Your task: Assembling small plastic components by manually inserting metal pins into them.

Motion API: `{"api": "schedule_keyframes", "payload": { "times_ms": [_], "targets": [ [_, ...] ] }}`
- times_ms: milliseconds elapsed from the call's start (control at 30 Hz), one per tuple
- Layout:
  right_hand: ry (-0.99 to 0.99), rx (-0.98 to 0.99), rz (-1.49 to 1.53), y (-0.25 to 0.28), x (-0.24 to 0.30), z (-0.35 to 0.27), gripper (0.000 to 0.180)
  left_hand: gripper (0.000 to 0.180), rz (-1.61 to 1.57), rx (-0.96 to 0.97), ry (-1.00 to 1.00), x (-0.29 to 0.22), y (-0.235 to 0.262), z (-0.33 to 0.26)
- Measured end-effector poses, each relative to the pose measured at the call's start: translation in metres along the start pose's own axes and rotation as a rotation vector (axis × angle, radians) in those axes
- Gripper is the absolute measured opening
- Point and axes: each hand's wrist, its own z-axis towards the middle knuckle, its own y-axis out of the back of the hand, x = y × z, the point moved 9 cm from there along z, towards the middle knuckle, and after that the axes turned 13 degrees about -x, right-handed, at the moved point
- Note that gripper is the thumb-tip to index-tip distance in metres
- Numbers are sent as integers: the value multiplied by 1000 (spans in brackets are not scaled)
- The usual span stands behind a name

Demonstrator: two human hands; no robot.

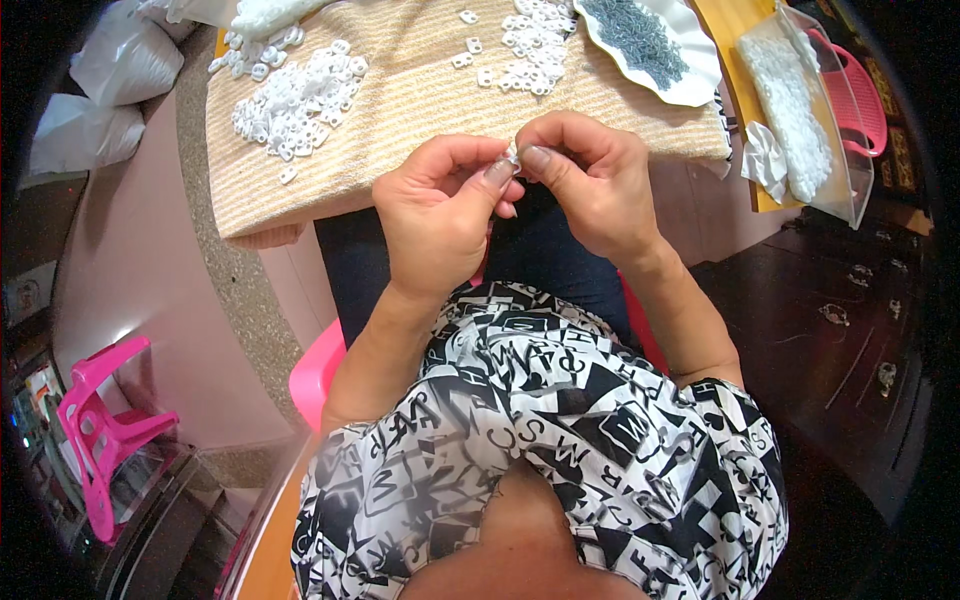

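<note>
Just over the near edge of the cloth-covered table, my two hands meet fingertip to fingertip. My left hand [435,215] pinches a small white plastic piece [513,157] between thumb and fingers. Closed at its right side is my right hand [600,185], thumb and forefinger pressed together; whatever lies between them is too small and hidden to name. A heap of small white plastic pieces with holes [300,105] lies beyond my left hand. Farther off, straight ahead, is a second heap of white pieces [537,45]. A white scalloped plate [690,92] holds many small grey metal parts [635,45].
A striped beige cloth [400,95] covers the table. To the right stands a clear bin [855,190] with bagged white pieces [790,110] and a pink basket [855,95]. White plastic bags [125,60] sit at far left; a pink stool [105,420] is lower left.
</note>
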Motion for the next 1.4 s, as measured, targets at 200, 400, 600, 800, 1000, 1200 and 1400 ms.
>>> {"api": "schedule_keyframes", "payload": {
  "times_ms": [200,400,600,800,1000,1200,1400],
  "targets": [
    [64,-2,-51,-3,0,-1,5,9,102,-23,-44,-2,1,-3],
    [9,-42,0,-2,-5,2,5,8,85,-37,-42,2,2,1],
    [47,-62,-141,10,-8,21,18,14,-150,-91,44,0,14,16],
    [398,-127,-580,15,13,61,16,17,-259,-141,-3,-8,35,33],
    [669,-142,-949,8,17,112,14,16,-285,-155,-11,-15,41,35],
    [606,-83,-1032,28,19,174,15,15,-297,-171,25,-13,44,38],
    [658,188,-1292,-6,-9,174,7,14,-303,-161,31,-9,44,43]
  ]
}}
